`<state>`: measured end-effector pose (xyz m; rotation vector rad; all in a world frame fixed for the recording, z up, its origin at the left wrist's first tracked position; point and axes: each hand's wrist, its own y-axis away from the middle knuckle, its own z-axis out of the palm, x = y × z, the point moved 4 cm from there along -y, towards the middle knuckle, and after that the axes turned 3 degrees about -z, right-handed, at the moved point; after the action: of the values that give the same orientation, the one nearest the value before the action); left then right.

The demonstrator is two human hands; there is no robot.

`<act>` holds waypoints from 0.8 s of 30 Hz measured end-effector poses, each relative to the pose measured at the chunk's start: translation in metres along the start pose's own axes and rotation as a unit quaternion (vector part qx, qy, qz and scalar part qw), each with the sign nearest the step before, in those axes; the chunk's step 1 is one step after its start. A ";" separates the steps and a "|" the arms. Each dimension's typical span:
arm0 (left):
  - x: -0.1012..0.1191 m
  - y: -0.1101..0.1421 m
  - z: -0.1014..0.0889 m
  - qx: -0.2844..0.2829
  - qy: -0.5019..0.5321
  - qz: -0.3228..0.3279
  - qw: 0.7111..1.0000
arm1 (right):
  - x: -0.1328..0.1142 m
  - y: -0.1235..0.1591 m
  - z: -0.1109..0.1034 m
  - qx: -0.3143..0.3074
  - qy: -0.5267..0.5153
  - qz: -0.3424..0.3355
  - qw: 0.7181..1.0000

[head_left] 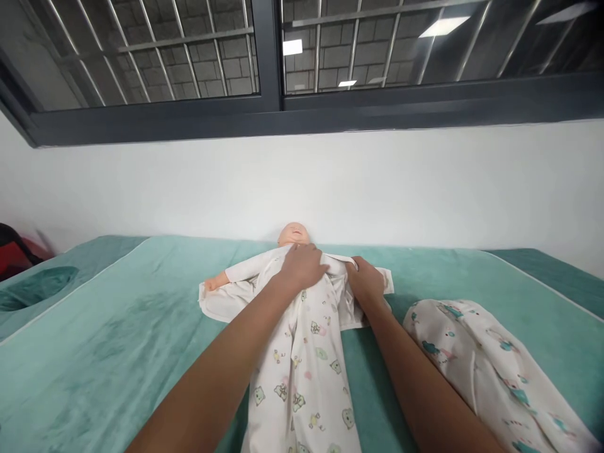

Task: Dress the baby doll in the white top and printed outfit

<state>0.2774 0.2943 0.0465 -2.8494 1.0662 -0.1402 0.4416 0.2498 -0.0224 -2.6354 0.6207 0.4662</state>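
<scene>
A baby doll lies on its back on a teal bed, head toward the wall, dressed in a white one-piece suit printed with small animals. My left hand rests on the doll's chest, fingers curled down over the fabric near the neckline. My right hand lies on the suit's open right flap beside the chest, fingers closed on the cloth edge. The doll's one bare hand sticks out to the left.
A second white printed garment or blanket lies bundled on the bed at the right. A white wall and a dark-framed barred window stand behind. A red and dark object sits at the far left edge.
</scene>
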 end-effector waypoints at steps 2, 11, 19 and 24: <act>0.018 -0.023 0.007 -0.050 -0.021 0.013 0.998 | 0.001 -0.001 0.001 0.001 -0.006 0.000 1.000; 0.033 -0.062 0.038 -0.142 -0.084 0.006 0.986 | 0.009 -0.006 0.003 -0.002 -0.075 0.033 0.997; 0.019 -0.045 0.000 -0.121 -0.108 0.011 0.987 | 0.018 -0.008 0.001 0.021 -0.167 0.066 0.984; 0.004 -0.031 -0.019 -0.110 -0.116 -0.007 0.987 | 0.028 -0.012 0.002 0.049 -0.243 0.076 0.966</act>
<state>0.2981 0.3142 0.0689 -2.9666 1.0720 0.3215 0.4707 0.2503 -0.0323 -2.2604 0.6609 1.0554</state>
